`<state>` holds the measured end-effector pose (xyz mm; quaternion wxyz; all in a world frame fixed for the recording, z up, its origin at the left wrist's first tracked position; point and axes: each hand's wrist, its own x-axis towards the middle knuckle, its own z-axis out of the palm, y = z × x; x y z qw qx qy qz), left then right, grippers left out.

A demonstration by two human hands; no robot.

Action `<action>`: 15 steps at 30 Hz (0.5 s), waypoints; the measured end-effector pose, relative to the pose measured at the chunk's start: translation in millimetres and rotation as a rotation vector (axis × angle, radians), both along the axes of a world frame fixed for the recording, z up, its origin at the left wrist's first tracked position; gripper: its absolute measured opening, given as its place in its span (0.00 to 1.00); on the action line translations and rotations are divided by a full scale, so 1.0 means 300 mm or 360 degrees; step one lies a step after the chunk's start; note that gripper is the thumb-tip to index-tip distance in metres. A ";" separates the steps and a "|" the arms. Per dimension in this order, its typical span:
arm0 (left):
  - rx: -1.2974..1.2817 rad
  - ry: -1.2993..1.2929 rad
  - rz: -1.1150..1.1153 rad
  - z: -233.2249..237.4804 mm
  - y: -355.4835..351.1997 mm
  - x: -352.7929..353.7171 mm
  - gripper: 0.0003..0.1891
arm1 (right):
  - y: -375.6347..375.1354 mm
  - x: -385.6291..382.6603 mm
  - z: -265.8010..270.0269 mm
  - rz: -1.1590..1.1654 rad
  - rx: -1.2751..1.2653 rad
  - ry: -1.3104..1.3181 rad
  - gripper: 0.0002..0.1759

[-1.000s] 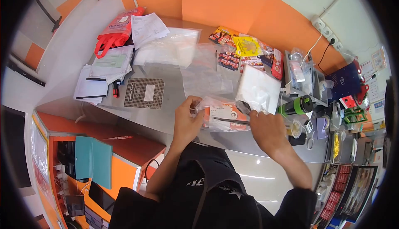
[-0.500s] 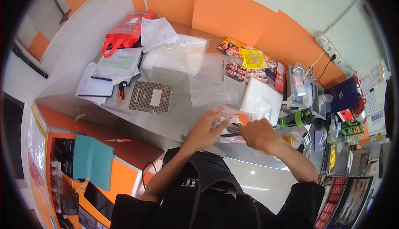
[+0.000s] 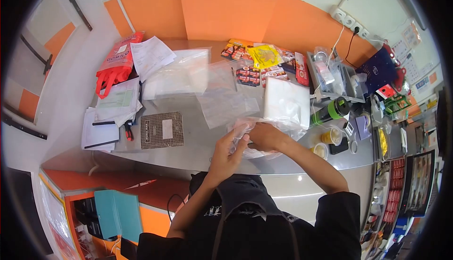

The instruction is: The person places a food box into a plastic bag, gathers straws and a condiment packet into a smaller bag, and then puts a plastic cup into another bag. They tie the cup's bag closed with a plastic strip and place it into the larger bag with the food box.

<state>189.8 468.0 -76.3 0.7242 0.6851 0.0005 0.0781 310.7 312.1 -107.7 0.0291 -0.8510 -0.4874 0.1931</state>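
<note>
At the front of the grey table, a crumpled clear plastic bag lies between and under my two hands. My left hand pinches the bag's left side, thumb pointing up. Across from it, my right hand is bent over the bag's opening, and its fingertips are hidden in the plastic. Beyond the hands, a flat clear bag is spread on the table. A stack of white plastic sheets lies just behind my right hand.
A patterned notebook, papers and a red bag are at the left. Colourful leaflets and a yellow packet lie at the back. A green-black bottle, cups and a phone stand or lie at the right.
The camera view has shifted. My right hand has moved inward over the bag, close to my left hand, and the orange and dark items seen between them before are now covered.
</note>
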 end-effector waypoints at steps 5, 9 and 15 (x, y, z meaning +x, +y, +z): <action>0.0096 -0.0043 -0.0006 0.023 -0.010 0.014 0.17 | 0.036 -0.013 -0.011 -0.0122 0.0212 0.0171 0.14; 0.0331 -0.0099 0.0026 0.033 0.006 0.025 0.16 | -0.013 -0.065 0.044 -0.0004 0.0391 -0.0159 0.18; 0.1057 -0.0505 0.0182 0.030 0.100 0.003 0.33 | -0.293 -0.127 0.428 -0.0701 0.0998 -0.0205 0.26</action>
